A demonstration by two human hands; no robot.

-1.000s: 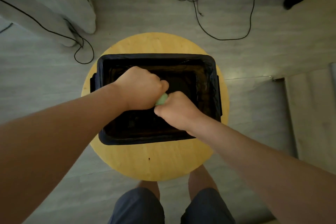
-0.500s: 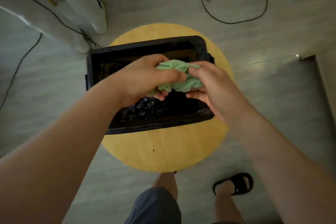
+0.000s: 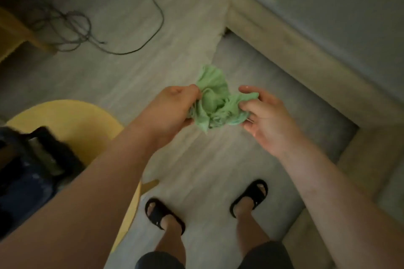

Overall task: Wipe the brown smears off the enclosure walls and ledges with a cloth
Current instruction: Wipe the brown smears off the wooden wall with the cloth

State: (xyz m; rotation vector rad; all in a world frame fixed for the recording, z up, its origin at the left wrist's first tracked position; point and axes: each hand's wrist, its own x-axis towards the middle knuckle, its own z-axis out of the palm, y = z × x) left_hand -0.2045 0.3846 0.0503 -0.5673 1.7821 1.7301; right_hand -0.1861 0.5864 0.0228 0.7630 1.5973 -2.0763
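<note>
head view, left hand (image 3: 172, 109), right hand (image 3: 269, 120) both pinch green cloth (image 3: 214, 102), black enclosure (image 3: 24, 159) blurred, cut off

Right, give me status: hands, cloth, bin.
Left hand and right hand both grip the cloth. Cloth bunched, over floor, not in the bin. Bin sits at left on the table. Nothing in the way.

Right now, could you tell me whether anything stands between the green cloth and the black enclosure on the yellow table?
No separate object does. The left hand and right hand grip the green cloth over the floor. The black enclosure sits on the yellow table at left, and only the person's left forearm crosses between.
</note>
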